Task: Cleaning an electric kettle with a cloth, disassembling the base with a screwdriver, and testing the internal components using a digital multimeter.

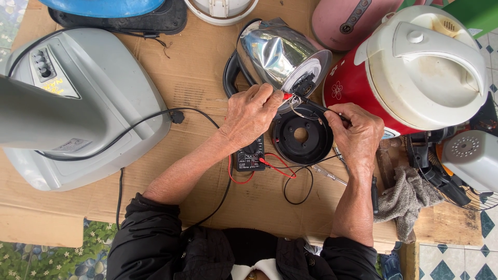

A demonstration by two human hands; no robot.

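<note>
I am mid-test on the steel kettle's (277, 54) underside contacts, left hand (252, 115) fingers pinched shut on the red probe (287, 96), right hand (357, 134) fingers closed round the black probe (317, 107), and next I judge both tips need steadying just beyond my fingertips.

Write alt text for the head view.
Both hands press probes to the underside of a shiny steel kettle lying on its side: left hand holds the red probe, right hand the black probe. A black multimeter lies on cardboard.
</note>
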